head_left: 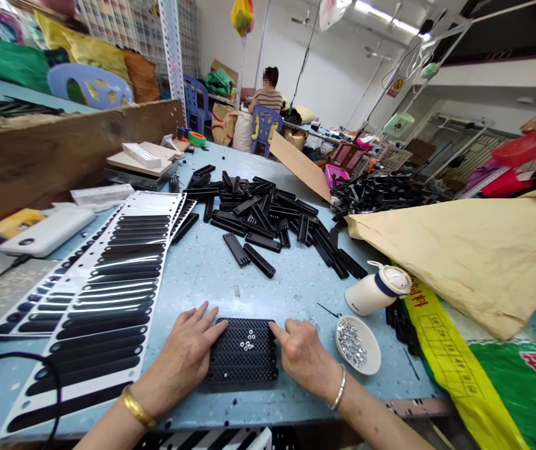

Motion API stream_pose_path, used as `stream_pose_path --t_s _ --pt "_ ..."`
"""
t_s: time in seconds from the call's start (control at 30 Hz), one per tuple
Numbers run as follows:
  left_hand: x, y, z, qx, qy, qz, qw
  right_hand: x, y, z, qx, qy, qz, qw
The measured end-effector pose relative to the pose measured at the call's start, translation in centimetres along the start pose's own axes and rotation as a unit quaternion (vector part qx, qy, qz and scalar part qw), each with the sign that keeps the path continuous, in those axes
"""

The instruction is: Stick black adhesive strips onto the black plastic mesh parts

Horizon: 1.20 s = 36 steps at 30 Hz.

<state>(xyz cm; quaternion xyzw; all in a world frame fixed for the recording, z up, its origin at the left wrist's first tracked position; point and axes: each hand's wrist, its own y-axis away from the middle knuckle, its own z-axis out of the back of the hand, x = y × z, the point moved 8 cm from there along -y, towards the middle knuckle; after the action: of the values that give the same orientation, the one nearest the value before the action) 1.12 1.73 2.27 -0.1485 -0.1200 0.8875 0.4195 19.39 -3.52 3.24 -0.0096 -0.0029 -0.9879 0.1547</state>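
A block of black perforated strips [244,359], lying side by side, is on the table in front of me. Several small silvery nuts or rings [247,340] rest loose on its top. My left hand [187,350] lies at the block's left side, fingers stretched out and the index finger touching the upper left corner. At the upper right corner, the index fingertip of my right hand [303,350] touches the edge. Its other fingers are curled in, and whatever they may hold is hidden. Close by on the right is a white bowl [374,353] of small shiny metal parts.
Loose black strips [258,212] are heaped farther back. Sheets of black adhesive-like strips [108,275] lie left, beside a white power bank [47,231]. A white bottle [371,290] stands tilted-looking near the bowl. Brown paper [460,256] covers the right side. A person [268,94] sits far back.
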Motion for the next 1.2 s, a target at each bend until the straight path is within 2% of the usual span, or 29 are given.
stream_pose_path --t_s 0.27,0.5,0.63,0.9,1.03,1.13,1.2 --pt "1.5 1.1 0.1 -0.018 0.008 0.006 1.000 -0.6 0.2 -0.1 -0.004 -0.016 -0.003 1.000" --pt "1.3 1.7 -0.2 -0.006 0.018 0.023 1.000 -0.3 0.9 -1.1 -0.037 -0.056 0.020 0.998" --pt "1.2 1.6 0.0 0.003 0.035 0.035 0.999 -0.4 0.9 -1.0 -0.046 -0.060 0.036 0.997" --pt "0.6 0.9 0.0 -0.001 0.047 0.017 0.999 0.1 -1.0 0.1 0.049 -0.058 0.056 0.996" --pt "0.4 0.9 0.0 -0.015 0.037 0.009 0.999 -1.2 -1.0 -0.7 0.029 -0.157 0.026 0.987" --pt "0.3 0.9 0.1 -0.019 0.029 0.001 0.999 -2.4 -0.9 -1.6 0.005 -0.271 -0.024 0.962" --pt "0.3 0.8 0.1 -0.017 0.025 -0.001 1.000 -2.4 -0.6 -1.7 -0.013 -0.275 -0.026 0.961"
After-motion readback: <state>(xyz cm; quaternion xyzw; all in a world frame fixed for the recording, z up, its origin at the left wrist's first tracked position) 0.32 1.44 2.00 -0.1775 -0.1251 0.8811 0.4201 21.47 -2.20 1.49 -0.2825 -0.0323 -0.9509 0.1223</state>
